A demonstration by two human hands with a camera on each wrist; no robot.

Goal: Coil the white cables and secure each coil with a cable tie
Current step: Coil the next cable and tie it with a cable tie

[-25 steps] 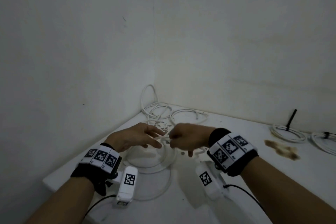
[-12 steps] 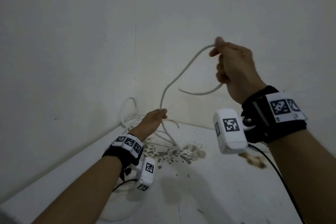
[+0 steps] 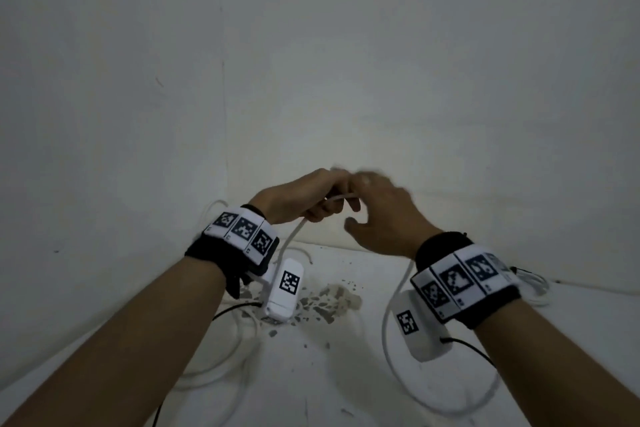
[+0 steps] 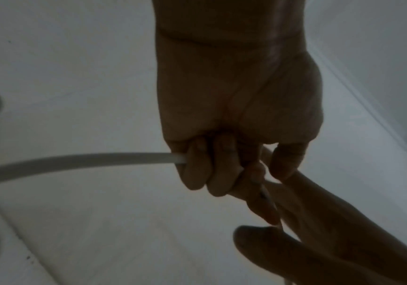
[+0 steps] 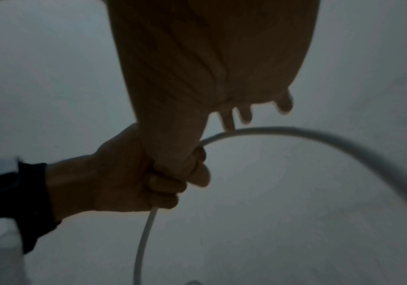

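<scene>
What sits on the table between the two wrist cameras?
Head view: a brown flaky stain on the white table, and beside the right wrist camera the white cable hanging in a loop.

The head camera looks down and forward from above at both arms, the white table (image 3: 311, 374) and the corner of the wall (image 3: 221, 114). The left wrist camera sits very close under the left hand (image 4: 234, 106), looking along it. The right wrist camera sits just as close under the right hand (image 5: 209, 57). All three views share the white cable (image 3: 294, 232) where the hands meet.
</scene>
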